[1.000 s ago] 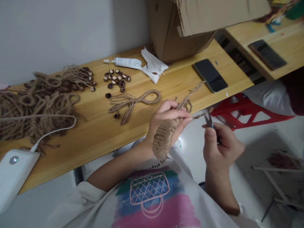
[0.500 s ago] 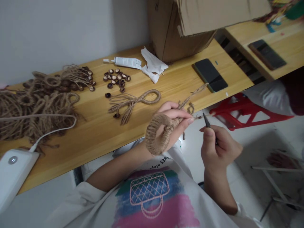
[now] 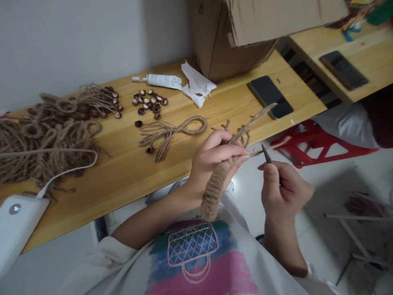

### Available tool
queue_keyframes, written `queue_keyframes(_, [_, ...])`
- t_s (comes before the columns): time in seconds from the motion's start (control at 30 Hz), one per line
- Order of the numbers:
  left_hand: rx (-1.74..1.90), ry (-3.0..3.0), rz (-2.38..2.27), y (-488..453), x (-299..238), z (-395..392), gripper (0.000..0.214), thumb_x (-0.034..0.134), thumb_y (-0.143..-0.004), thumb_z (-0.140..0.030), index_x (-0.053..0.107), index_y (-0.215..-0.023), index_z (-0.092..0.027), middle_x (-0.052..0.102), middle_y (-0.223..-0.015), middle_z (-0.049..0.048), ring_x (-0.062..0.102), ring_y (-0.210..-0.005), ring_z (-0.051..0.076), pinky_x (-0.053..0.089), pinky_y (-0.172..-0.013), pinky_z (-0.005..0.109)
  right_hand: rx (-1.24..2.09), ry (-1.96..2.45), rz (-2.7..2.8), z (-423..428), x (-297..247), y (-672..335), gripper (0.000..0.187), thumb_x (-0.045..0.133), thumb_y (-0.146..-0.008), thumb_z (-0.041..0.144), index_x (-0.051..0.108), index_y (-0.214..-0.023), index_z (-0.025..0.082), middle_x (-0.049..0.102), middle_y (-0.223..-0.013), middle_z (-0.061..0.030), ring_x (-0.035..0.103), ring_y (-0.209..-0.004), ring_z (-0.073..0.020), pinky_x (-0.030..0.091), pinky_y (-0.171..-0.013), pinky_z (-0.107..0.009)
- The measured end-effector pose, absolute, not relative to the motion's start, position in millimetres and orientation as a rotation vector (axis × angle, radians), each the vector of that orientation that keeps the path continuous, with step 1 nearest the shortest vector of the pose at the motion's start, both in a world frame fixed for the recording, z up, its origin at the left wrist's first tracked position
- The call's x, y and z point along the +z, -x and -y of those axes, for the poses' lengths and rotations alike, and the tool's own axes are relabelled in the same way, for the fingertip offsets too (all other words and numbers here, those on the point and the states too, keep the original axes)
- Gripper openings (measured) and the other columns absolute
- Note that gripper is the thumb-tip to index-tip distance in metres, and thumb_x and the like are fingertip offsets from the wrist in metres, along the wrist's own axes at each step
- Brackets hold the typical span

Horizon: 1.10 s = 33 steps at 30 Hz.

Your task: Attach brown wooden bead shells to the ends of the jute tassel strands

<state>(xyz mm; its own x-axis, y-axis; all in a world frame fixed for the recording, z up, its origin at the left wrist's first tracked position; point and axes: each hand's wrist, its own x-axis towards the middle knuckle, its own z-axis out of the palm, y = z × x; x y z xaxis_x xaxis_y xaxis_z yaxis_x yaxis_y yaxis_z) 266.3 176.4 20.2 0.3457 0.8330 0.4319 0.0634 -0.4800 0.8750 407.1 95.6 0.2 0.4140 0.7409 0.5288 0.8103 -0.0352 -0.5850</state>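
My left hand (image 3: 215, 157) pinches a jute-wrapped loop (image 3: 215, 188) just below the table edge; the loop hangs edge-on towards my shirt and loose twine ends (image 3: 248, 125) stick up past my fingers. My right hand (image 3: 284, 188) is closed round small dark scissors (image 3: 266, 155), whose closed tip points at the twine end held between my left fingertips.
On the wooden table (image 3: 129, 164) lie a finished jute loop with tassel (image 3: 172, 131), brown beads (image 3: 150, 102), a glue tube (image 3: 159, 80), crumpled paper (image 3: 196, 84), a jute pile (image 3: 49, 127), a phone (image 3: 270, 96), a cardboard box (image 3: 239, 37) and a white device (image 3: 15, 223). A red stool (image 3: 310, 141) stands right.
My left hand has turned the jute loop from face-on to edge-on and lowered it. The scissors' blades, apart a second ago, are now together. My right hand has barely moved.
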Motion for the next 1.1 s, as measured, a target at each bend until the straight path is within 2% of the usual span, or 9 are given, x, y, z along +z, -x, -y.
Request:
queue_keyframes(0.33, [1.35, -1.922, -0.743, -268, 8, -178, 0.007, 0.062, -0.085, -0.018, 0.068, -0.084, -0.019, 0.057, -0.092, 0.0028, 0.058, -0.083, 0.012, 0.05, -0.074, 0.026, -0.064, 1.781, 1.38, -96, 3, -405, 0.022, 0.06, -0.085, 0.034, 0.064, -0.077, 0.014, 0.052, -0.055, 0.0032, 0.043, -0.047, -0.0049, 0.033, -0.048, -0.018])
queue_keyframes(0.53, [1.346, -1.925, -0.755, -267, 10, -179, 0.006, 0.063, -0.084, -0.017, 0.068, -0.084, -0.019, 0.057, -0.092, 0.0027, 0.058, -0.082, 0.012, 0.05, -0.074, 0.026, -0.057, 1.833, 1.295, -96, 2, -406, 0.031, 0.055, -0.088, 0.038, 0.062, -0.07, 0.014, 0.052, -0.054, 0.0018, 0.043, -0.048, -0.0061, 0.032, -0.048, -0.02])
queue_keyframes(0.63, [1.362, -1.908, -0.737, -268, 9, -179, 0.006, 0.063, -0.084, -0.016, 0.068, -0.084, -0.019, 0.057, -0.091, 0.0024, 0.058, -0.082, 0.012, 0.05, -0.074, 0.025, -0.005, 1.812, 1.341, -96, 0, -406, 0.029, 0.056, -0.087, 0.04, 0.063, -0.076, 0.014, 0.052, -0.055, 0.0023, 0.043, -0.047, -0.0062, 0.033, -0.048, -0.02])
queue_keyframes(0.73, [1.365, -1.879, -0.724, -270, 9, -179, 0.006, 0.062, -0.084, -0.015, 0.068, -0.084, -0.018, 0.057, -0.09, 0.0027, 0.06, -0.083, 0.011, 0.051, -0.075, 0.024, -0.03, 1.836, 1.322, -97, -2, -407, 0.029, 0.054, -0.089, 0.036, 0.061, -0.071, 0.014, 0.05, -0.053, 0.0029, 0.041, -0.047, -0.0056, 0.032, -0.048, -0.019])
queue_keyframes(0.83, [1.307, -1.834, -0.749, -270, 13, -178, 0.006, 0.062, -0.084, -0.015, 0.068, -0.084, -0.017, 0.058, -0.091, 0.0032, 0.061, -0.084, 0.011, 0.052, -0.077, 0.024, -0.06, 1.83, 1.251, -98, -4, -406, 0.029, 0.054, -0.089, 0.036, 0.061, -0.072, 0.014, 0.05, -0.055, 0.0025, 0.042, -0.049, -0.0058, 0.032, -0.051, -0.019])
queue_keyframes(1.0, [1.004, -1.837, -0.833, -268, 21, -180, 0.005, 0.065, -0.082, -0.017, 0.07, -0.081, -0.015, 0.063, -0.094, 0.0052, 0.064, -0.085, 0.011, 0.053, -0.079, 0.022, -0.008, 1.79, 1.255, -98, -3, -407, 0.027, 0.057, -0.087, 0.039, 0.063, -0.079, 0.014, 0.052, -0.059, 0.0022, 0.044, -0.052, -0.0063, 0.035, -0.053, -0.019])
queue_keyframes(1.1, [0.995, -1.84, -0.806, -269, 18, -183, 0.004, 0.066, -0.082, -0.016, 0.07, -0.08, -0.015, 0.066, -0.091, 0.0053, 0.064, -0.087, 0.012, 0.053, -0.083, 0.024, 0.009, 1.862, 1.239, -95, 2, -416, 0.029, 0.059, -0.085, 0.042, 0.063, -0.077, 0.014, 0.05, -0.056, 0.0028, 0.042, -0.05, -0.0057, 0.034, -0.05, -0.019])
